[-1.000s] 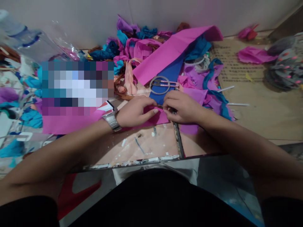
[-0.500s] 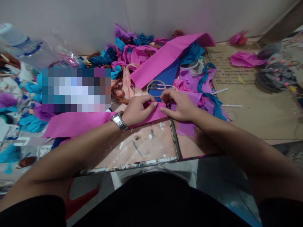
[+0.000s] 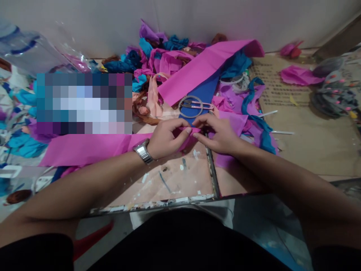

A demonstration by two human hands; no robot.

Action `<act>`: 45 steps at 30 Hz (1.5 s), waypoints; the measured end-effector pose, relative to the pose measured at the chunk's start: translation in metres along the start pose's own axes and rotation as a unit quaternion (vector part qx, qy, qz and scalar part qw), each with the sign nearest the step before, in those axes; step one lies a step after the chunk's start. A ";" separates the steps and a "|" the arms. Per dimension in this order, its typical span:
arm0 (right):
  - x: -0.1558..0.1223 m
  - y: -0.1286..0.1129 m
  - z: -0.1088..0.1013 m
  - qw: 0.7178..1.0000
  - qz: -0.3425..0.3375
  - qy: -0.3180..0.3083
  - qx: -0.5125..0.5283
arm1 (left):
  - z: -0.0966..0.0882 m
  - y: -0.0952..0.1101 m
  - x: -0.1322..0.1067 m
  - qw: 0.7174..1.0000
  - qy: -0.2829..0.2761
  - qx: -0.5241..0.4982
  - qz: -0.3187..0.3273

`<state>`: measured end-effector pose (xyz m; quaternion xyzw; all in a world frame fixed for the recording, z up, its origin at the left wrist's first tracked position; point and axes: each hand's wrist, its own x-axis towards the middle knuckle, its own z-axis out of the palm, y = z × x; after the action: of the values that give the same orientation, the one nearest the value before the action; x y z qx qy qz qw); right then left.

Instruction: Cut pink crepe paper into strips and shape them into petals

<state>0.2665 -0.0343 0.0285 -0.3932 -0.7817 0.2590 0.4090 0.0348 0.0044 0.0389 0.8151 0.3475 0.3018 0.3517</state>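
Observation:
A long strip of pink crepe paper [image 3: 84, 148] runs from the left of the table to my fingers. My left hand [image 3: 170, 137], with a metal watch [image 3: 143, 151] on its wrist, pinches the strip near its right end. My right hand [image 3: 218, 133] pinches the same end, its thumb and index fingertips close to the left thumb. The paper between the fingertips looks gathered. Just beyond my hands lie a grey ring [image 3: 181, 109] and small pink-handled snips [image 3: 207, 106] on a blue sheet [image 3: 204, 88]. Part of the strip is hidden under my left hand.
Another wide pink strip [image 3: 191, 77] slants across a heap of crumpled coloured paper at the back. A cardboard sheet [image 3: 316, 146] lies to the right, with a dark bundle with pink specks [image 3: 331, 92] on it. A clear plastic bottle [image 3: 34, 49] stands at left. One patch is blurred out.
My fingertips have come together and the strip's end, flatter before, is now bunched between them. The whole view has shifted slightly.

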 end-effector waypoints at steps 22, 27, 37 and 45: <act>0.000 -0.009 -0.002 0.991 -0.045 0.016 -0.124 | 0.000 -0.002 -0.003 0.996 0.053 -0.024 0.063; 0.000 -0.008 -0.001 0.991 -0.044 0.019 -0.126 | -0.001 -0.003 -0.003 0.997 0.047 -0.025 0.062; 0.000 -0.010 0.000 0.995 -0.025 0.020 -0.099 | 0.001 -0.002 -0.003 0.993 0.066 -0.006 0.099; -0.001 -0.010 0.006 0.998 0.015 0.053 -0.042 | 0.000 0.000 -0.003 0.977 0.086 0.084 0.175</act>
<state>0.2581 -0.0416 0.0324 -0.4350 -0.7631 0.2105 0.4290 0.0334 0.0022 0.0383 0.8611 0.2524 0.3974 0.1922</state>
